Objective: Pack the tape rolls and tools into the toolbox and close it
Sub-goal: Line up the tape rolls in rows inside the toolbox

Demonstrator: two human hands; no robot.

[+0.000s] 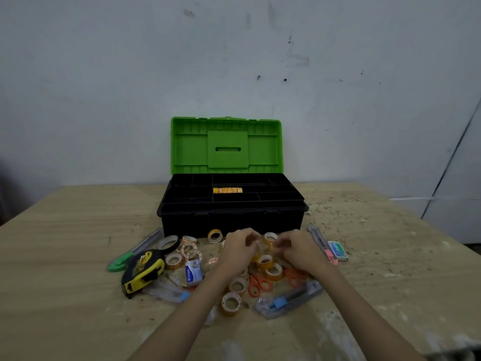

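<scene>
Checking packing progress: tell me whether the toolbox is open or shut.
Open: the toolbox has its green lid standing upright, exposing the tray compartments.

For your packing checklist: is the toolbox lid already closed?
No, the green lid stands upright and open behind the black toolbox, whose tray compartments are exposed, with a stack of tape rolls in one.

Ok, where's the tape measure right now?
The yellow and black tape measure lies on the table, front left of the open toolbox, beside the black tape roll.

toolbox (232,217): matt black plastic | lid (226,145): smooth green plastic | table (65,230): rough, speckled plywood | tape rolls (265,261): glossy
</scene>
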